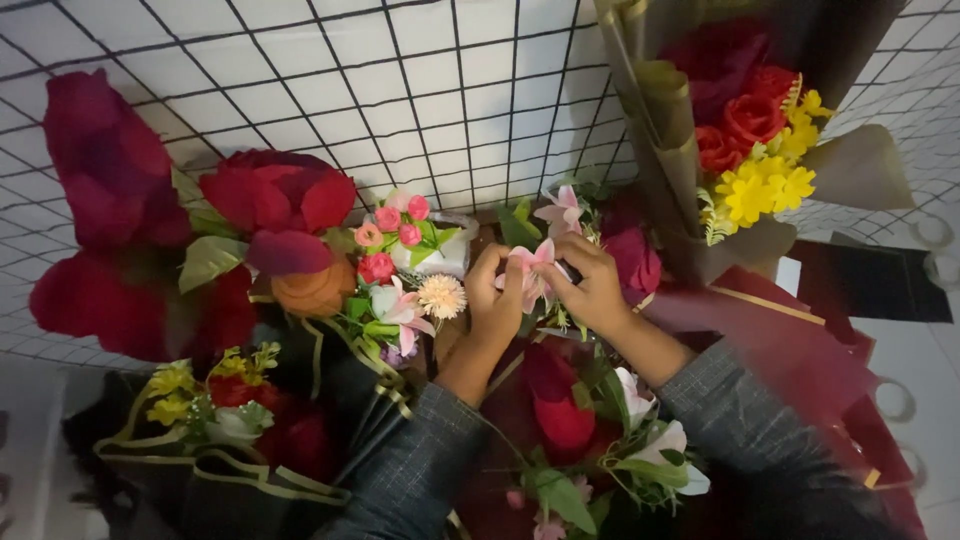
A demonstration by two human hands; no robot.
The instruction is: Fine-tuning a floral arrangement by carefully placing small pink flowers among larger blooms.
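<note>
White wall behind a black wire grid (440,90), filling the upper half of the view from above.

Crowded below and in front of it: several bouquets of flowers. Largest, at far left, a mass of big dark red blooms (110,200) with broad green leaves. At upper right, one bouquet in olive-brown wrapping paper (650,130), holding about three red roses (745,120) and a cluster of small yellow flowers (770,180). At lower left, one bouquet in black paper with pale green edging (250,470), showing red and yellow blooms. At centre left, a small mixed bunch (405,260) with four little pink roses, one pale round pompom flower and one pink lily. At bottom centre, one red rose (560,415) among white and pink lilies, lying between two grey sleeves.

Centre of view: two bare hands meeting over the flowers. Left hand (492,300) and right hand (592,285), fingertips pinched narrowly from both sides on one small pink lily bloom (533,268). Pale pink petals, pointed and spread, with a deeper pink streak down the middle. Held just above the bottom-centre bouquet, close beneath a second matching pink lily (560,210).
</note>
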